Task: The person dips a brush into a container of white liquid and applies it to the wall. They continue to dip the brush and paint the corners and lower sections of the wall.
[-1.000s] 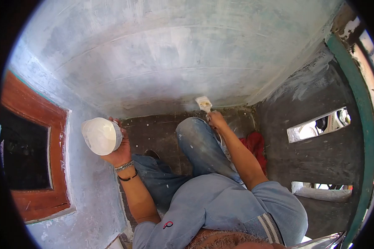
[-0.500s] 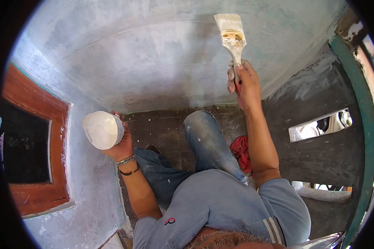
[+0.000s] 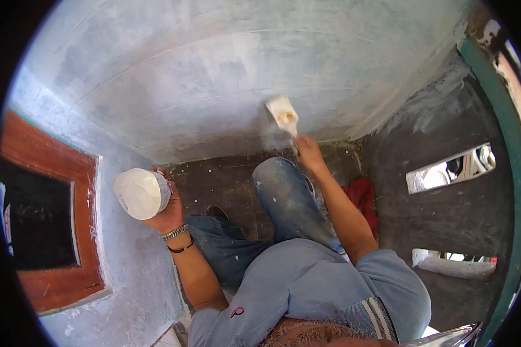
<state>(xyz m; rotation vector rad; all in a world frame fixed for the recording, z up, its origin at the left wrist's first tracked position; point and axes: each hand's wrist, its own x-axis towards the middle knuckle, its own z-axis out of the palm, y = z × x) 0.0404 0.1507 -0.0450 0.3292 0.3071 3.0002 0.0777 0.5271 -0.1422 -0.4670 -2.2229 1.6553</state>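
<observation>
My right hand (image 3: 308,154) is closed around the handle of a wide paintbrush (image 3: 285,114), its pale, paint-coated bristles up against the lower part of the patchy whitish wall (image 3: 214,75). The brush is slightly smeared by motion. On the left, my left hand (image 3: 169,202) grips a white bowl (image 3: 140,194) from its right side, with the opening tipped toward me. Pale paint covers the inside of the bowl.
A brown wooden frame (image 3: 90,225) with a dark opening is set in the left wall. A red cloth (image 3: 362,202) lies on the dark, paint-spotted floor (image 3: 231,185) beside my right knee. Slots pierce the dark right wall (image 3: 446,220), edged by a green strip (image 3: 512,173).
My right hand has brought the paintbrush down and to the left, from high on the wall to its lower part. My left hand still holds the bowl in about the same place.
</observation>
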